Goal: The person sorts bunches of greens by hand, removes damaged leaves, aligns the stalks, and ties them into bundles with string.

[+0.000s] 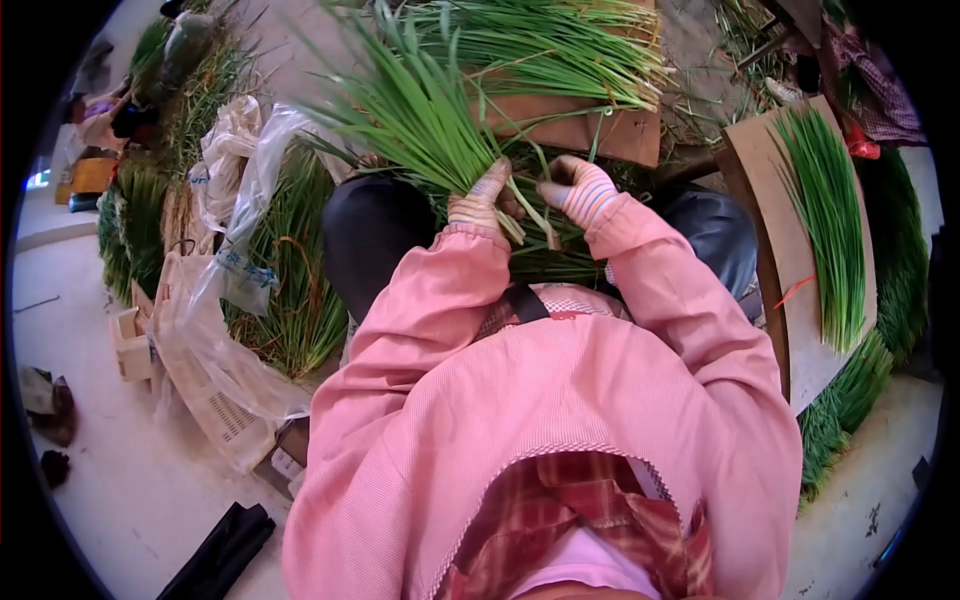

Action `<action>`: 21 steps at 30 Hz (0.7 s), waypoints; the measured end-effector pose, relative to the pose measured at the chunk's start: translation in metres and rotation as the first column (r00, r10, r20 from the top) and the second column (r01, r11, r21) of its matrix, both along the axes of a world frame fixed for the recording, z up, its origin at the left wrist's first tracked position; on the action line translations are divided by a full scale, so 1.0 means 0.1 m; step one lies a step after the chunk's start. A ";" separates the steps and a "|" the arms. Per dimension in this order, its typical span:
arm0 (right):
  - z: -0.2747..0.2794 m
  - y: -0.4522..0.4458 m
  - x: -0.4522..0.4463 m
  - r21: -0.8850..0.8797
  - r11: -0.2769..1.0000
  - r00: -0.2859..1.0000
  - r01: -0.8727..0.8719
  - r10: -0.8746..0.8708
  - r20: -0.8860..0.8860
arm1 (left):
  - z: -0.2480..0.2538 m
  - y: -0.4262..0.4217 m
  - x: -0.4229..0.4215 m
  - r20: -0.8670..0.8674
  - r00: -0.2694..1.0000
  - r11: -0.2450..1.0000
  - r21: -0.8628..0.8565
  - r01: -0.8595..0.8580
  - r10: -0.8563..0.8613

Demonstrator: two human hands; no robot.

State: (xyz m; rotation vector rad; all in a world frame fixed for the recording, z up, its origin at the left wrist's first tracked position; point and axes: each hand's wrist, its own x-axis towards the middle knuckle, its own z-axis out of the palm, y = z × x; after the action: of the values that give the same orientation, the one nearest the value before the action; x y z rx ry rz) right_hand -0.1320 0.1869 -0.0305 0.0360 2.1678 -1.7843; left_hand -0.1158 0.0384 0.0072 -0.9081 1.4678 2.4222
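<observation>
In my left hand (482, 203), gloved in stripes, is a bunch of long green stalks (425, 125), its leaves fanning up and left and its pale ends pointing down between my hands. Just right of those ends, my right hand (580, 190), in a striped glove too, has its fingers bent together; a thin stalk passes by the fingertips, and what they hold is too small to make out. Beyond my hands, a large pile of green stalks (560, 50) lies on a brown board (630, 137).
At the right, a tilted board (790, 240) carries a neat bundle of stalks (825, 230). On the left are a beige plastic crate (215, 390), clear plastic (240, 220) and more stalks (290, 270). Another person (105, 125) is at the far left; checked clothing (880, 90) shows upper right.
</observation>
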 end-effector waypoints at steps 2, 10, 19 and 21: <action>0.13 0.06 0.08 0.434 0.885 0.985 -0.169 0.145 0.089 | 0.09 -0.12 -0.08 -0.098 0.993 0.997 0.028 -0.069 0.071; 0.69 0.24 -0.24 0.631 0.769 0.898 -0.106 0.347 -0.272 | 0.48 -0.90 -0.05 -0.250 0.922 0.952 0.003 0.305 -0.295; 0.51 -0.36 -0.41 0.797 0.604 0.855 -0.031 0.429 -0.292 | 0.95 -0.78 0.34 -0.343 0.930 0.916 0.316 0.247 -0.133; 0.25 -0.18 -0.19 0.784 0.574 0.772 0.234 0.381 -0.509 | 0.94 -1.05 0.23 -0.525 0.850 0.919 0.356 0.169 0.047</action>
State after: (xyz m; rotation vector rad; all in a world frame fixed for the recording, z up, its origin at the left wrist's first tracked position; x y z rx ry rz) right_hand -0.1515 0.1684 -0.0056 -0.5266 3.2478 -0.5427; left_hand -0.0933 -0.0662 0.1014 -0.1020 1.0292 2.8994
